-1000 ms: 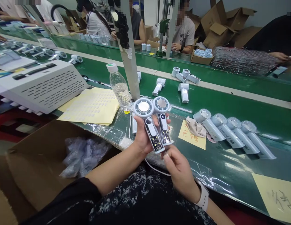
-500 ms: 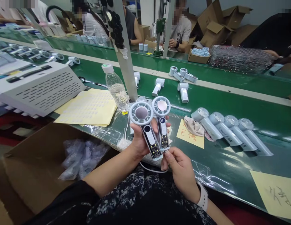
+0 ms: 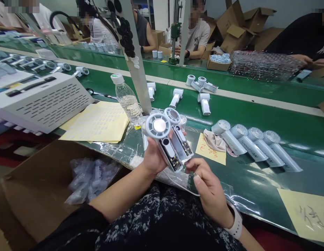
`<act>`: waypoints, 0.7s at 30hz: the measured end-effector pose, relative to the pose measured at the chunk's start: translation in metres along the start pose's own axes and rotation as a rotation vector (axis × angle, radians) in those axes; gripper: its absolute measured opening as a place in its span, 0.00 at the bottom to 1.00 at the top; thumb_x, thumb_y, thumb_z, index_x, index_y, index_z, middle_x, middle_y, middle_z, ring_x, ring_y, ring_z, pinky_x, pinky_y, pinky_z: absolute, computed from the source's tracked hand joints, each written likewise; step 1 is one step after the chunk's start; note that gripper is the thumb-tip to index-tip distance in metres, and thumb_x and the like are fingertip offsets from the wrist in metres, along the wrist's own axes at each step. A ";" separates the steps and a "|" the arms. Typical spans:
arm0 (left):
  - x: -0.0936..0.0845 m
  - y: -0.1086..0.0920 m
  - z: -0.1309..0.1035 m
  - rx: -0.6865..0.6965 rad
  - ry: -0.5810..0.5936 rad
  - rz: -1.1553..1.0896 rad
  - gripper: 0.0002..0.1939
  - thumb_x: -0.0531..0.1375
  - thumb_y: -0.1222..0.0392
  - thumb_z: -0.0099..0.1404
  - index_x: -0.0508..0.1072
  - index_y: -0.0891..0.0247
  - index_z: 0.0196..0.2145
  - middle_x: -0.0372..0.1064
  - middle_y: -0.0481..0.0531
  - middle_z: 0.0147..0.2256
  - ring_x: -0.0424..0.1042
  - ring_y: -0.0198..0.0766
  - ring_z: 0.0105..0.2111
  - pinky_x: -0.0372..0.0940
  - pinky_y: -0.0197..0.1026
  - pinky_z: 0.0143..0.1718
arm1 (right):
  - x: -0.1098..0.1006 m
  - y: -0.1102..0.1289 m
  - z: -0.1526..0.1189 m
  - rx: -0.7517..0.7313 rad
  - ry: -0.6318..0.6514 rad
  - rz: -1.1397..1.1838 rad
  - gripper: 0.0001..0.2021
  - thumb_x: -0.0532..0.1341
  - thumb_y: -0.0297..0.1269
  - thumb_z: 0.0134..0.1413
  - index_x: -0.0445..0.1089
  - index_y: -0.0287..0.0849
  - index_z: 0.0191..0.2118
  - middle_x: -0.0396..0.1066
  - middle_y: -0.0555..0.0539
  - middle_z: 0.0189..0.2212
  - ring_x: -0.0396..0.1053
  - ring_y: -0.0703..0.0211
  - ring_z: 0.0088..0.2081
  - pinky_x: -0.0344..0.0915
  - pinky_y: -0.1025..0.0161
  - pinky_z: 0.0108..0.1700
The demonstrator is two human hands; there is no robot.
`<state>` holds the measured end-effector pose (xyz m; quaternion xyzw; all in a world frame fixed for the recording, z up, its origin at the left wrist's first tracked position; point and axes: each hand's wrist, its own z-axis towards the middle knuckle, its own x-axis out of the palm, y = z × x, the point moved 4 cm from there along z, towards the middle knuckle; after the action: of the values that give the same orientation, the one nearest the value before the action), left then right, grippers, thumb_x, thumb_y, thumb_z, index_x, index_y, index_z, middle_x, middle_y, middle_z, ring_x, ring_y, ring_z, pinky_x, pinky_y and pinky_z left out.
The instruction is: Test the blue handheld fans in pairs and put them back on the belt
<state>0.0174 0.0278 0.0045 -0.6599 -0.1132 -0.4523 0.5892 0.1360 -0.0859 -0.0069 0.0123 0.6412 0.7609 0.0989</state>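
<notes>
Two pale-blue handheld fans are in my left hand, side by side, their round heads up and their handles slanting down to the right. The nearer fan and the farther fan both have open handle fronts, with circuit boards and a white button strip showing. My right hand is closed on a thin white cable just below the handle ends. The cable's tip is hidden by the fingers. Several more fan heads stand partly hidden behind the held ones.
A water bottle and yellow sticker sheets lie left, beside a vented metal case. Several Speed FAN units lie right, near a cloth. A carton holds bagged items. Co-workers sit across the green belt.
My right hand has moved right, away from the fans' lower ends, with the cable. Both fans have tilted and turned in my left hand. The farther fan's lit "20" no longer reads clearly.
</notes>
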 end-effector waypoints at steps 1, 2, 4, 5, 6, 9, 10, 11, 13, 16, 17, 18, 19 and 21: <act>-0.001 -0.002 0.000 0.000 -0.019 -0.006 0.29 0.66 0.31 0.49 0.75 0.62 0.30 0.75 0.58 0.45 0.71 0.58 0.53 0.68 0.53 0.51 | -0.006 0.001 0.002 -0.018 -0.049 -0.063 0.19 0.55 0.46 0.65 0.59 0.45 0.23 0.69 0.42 0.44 0.68 0.49 0.46 0.65 0.51 0.49; -0.002 -0.004 -0.001 -0.008 -0.027 -0.008 0.26 0.66 0.35 0.51 0.76 0.62 0.33 0.76 0.57 0.45 0.71 0.57 0.53 0.68 0.53 0.51 | -0.012 0.000 0.005 -0.011 -0.119 -0.135 0.17 0.56 0.45 0.64 0.61 0.45 0.24 0.68 0.41 0.50 0.66 0.46 0.51 0.63 0.47 0.54; 0.000 -0.005 -0.005 -0.055 0.014 0.023 0.24 0.68 0.41 0.51 0.77 0.61 0.40 0.75 0.57 0.47 0.72 0.56 0.52 0.68 0.52 0.52 | -0.022 -0.001 0.011 0.035 -0.257 -0.225 0.10 0.57 0.45 0.63 0.70 0.46 0.36 0.63 0.40 0.59 0.60 0.42 0.61 0.55 0.41 0.62; 0.003 -0.004 -0.009 -0.085 0.057 0.060 0.26 0.70 0.44 0.49 0.77 0.61 0.43 0.76 0.57 0.47 0.73 0.56 0.51 0.68 0.52 0.51 | -0.023 -0.002 0.014 0.058 -0.269 -0.207 0.12 0.57 0.45 0.63 0.71 0.47 0.46 0.61 0.40 0.62 0.56 0.41 0.64 0.52 0.40 0.64; 0.006 -0.003 -0.012 -0.121 0.106 0.107 0.29 0.72 0.46 0.47 0.77 0.61 0.45 0.76 0.57 0.46 0.74 0.55 0.49 0.69 0.51 0.50 | -0.021 -0.003 0.017 0.078 -0.228 -0.140 0.18 0.57 0.46 0.63 0.67 0.48 0.56 0.59 0.40 0.65 0.54 0.41 0.66 0.52 0.39 0.65; 0.011 0.005 -0.022 -0.210 0.207 0.223 0.30 0.76 0.52 0.43 0.78 0.62 0.43 0.78 0.55 0.39 0.76 0.48 0.40 0.69 0.44 0.42 | -0.007 -0.001 0.019 0.120 0.020 0.134 0.27 0.58 0.47 0.64 0.58 0.50 0.66 0.57 0.42 0.67 0.56 0.44 0.66 0.57 0.44 0.65; 0.011 0.007 -0.023 -0.222 0.215 0.230 0.29 0.76 0.53 0.42 0.78 0.63 0.42 0.78 0.54 0.37 0.76 0.45 0.37 0.69 0.42 0.40 | -0.004 0.000 0.018 0.128 0.065 0.181 0.27 0.58 0.47 0.64 0.58 0.51 0.66 0.58 0.43 0.66 0.57 0.45 0.66 0.59 0.46 0.64; 0.009 0.010 -0.024 -0.228 0.210 0.218 0.28 0.77 0.52 0.42 0.78 0.62 0.41 0.77 0.52 0.35 0.76 0.44 0.35 0.69 0.41 0.38 | -0.003 0.001 0.016 0.136 0.083 0.201 0.27 0.59 0.46 0.64 0.57 0.50 0.66 0.60 0.43 0.66 0.58 0.45 0.66 0.60 0.47 0.63; 0.004 0.014 -0.022 -0.227 0.179 0.165 0.26 0.76 0.51 0.43 0.79 0.61 0.40 0.78 0.51 0.33 0.77 0.44 0.35 0.69 0.41 0.38 | -0.007 -0.002 0.013 0.167 0.092 0.177 0.29 0.58 0.46 0.64 0.55 0.49 0.67 0.68 0.42 0.59 0.65 0.47 0.61 0.66 0.50 0.58; -0.004 0.015 -0.016 -0.213 0.118 0.091 0.24 0.73 0.47 0.48 0.79 0.61 0.40 0.79 0.53 0.35 0.78 0.49 0.40 0.71 0.46 0.45 | -0.025 -0.014 0.015 0.231 0.007 -0.158 0.21 0.55 0.44 0.65 0.65 0.45 0.60 0.78 0.43 0.40 0.77 0.51 0.40 0.72 0.53 0.43; -0.005 0.014 -0.014 -0.206 0.101 0.080 0.25 0.72 0.45 0.49 0.78 0.60 0.43 0.80 0.54 0.37 0.78 0.52 0.44 0.70 0.48 0.49 | -0.033 -0.020 0.019 0.243 -0.057 -0.312 0.17 0.55 0.44 0.64 0.69 0.44 0.53 0.78 0.43 0.36 0.76 0.51 0.35 0.71 0.54 0.39; -0.006 0.012 -0.012 -0.197 0.086 0.071 0.27 0.71 0.43 0.50 0.77 0.59 0.45 0.80 0.55 0.39 0.76 0.54 0.47 0.69 0.50 0.52 | -0.041 -0.025 0.024 0.250 -0.126 -0.450 0.13 0.56 0.43 0.62 0.71 0.43 0.45 0.77 0.43 0.32 0.74 0.50 0.33 0.69 0.54 0.37; -0.006 0.011 -0.011 -0.190 0.075 0.061 0.30 0.70 0.40 0.51 0.77 0.59 0.47 0.79 0.56 0.40 0.75 0.55 0.50 0.69 0.51 0.53 | -0.046 -0.031 0.030 0.254 -0.185 -0.552 0.10 0.57 0.42 0.60 0.71 0.43 0.39 0.75 0.42 0.31 0.73 0.49 0.33 0.66 0.55 0.35; -0.004 0.010 -0.009 -0.194 0.070 0.037 0.34 0.69 0.35 0.49 0.76 0.58 0.48 0.79 0.57 0.42 0.74 0.56 0.51 0.69 0.51 0.53 | -0.050 -0.042 0.044 0.256 -0.233 -0.644 0.07 0.61 0.40 0.55 0.67 0.43 0.32 0.73 0.40 0.32 0.70 0.47 0.35 0.61 0.57 0.33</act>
<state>0.0174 0.0185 -0.0056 -0.6995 -0.0361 -0.4730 0.5345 0.1967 -0.0446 -0.0347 -0.0910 0.6868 0.5976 0.4035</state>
